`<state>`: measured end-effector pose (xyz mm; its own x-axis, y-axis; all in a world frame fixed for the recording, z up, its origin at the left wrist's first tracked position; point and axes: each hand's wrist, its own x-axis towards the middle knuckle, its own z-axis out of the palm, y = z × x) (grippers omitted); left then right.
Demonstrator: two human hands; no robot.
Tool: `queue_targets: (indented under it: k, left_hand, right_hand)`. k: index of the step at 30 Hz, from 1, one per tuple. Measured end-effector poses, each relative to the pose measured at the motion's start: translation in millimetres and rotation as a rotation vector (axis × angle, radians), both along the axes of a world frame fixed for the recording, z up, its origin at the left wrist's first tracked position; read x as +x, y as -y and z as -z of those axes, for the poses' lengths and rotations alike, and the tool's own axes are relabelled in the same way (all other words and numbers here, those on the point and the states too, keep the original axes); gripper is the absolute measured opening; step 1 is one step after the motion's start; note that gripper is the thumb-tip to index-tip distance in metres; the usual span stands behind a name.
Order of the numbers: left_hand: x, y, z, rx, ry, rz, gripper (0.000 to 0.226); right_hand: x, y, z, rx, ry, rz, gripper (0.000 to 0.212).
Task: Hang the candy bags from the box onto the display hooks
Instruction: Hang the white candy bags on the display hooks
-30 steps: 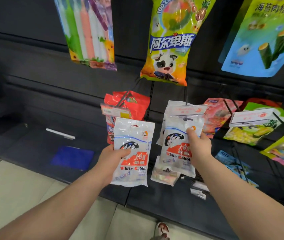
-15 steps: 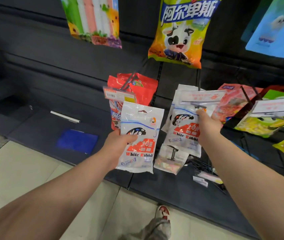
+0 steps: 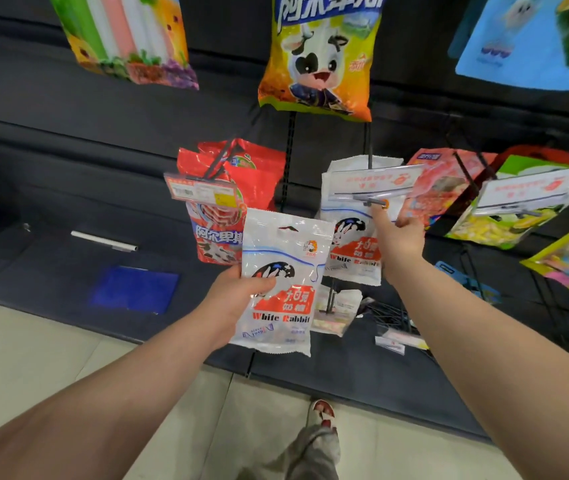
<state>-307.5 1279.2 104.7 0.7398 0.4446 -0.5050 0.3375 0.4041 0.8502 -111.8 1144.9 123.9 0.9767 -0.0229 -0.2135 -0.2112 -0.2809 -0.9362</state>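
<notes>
Holding white candy bag (image 3: 281, 282) upright, hang-hole up, left hand (image 3: 238, 299) grip closed on it, right hand (image 3: 399, 242) pinching hung bag (image 3: 354, 244).

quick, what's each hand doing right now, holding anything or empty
Left hand: closed on a White Rabbit candy bag, held off the hooks.
Right hand: gripping the White Rabbit bag at the hook, just under the hook's price tag.

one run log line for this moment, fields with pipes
left hand: holds spare White Rabbit bag | right hand: holds second bag at hook | state: hanging under way
</notes>
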Motion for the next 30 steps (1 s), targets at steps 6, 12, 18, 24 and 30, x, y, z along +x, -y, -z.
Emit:
queue_targets:
  k: [6,12,18,24,30]
  left_hand:
    - [24.4,22.9,1.5,-0.012,0.013,0.097,0.017]
    - [52.8,50.2,-1.6,-0.058,-0.001,0.147,0.019]
    - [78.2,57.3,-7.9,-0.137,-0.033,0.125,0.043]
    - [88.5,45.5,-12.2,-0.089,-0.069,0.073,0.06]
    - [96.6,41.3,-17.6,-0.072,-0.081,0.097,0.055]
  right_hand:
    - [-33.4,40.7,3.1,-0.015,0.122,-0.259,0.02]
    - [-52.5,44.9,2.2,0.229,-0.121,-0.34,0.011]
    - [-38.8,42.7,-4.3,0.259,-0.038,-0.223,0.003]
    - [-34.9,28.6,-7.7,0.306,0.013,-0.23,0.015]
    - [-27.2,21.0,-10.9,0.35,0.013,-0.182,0.008]
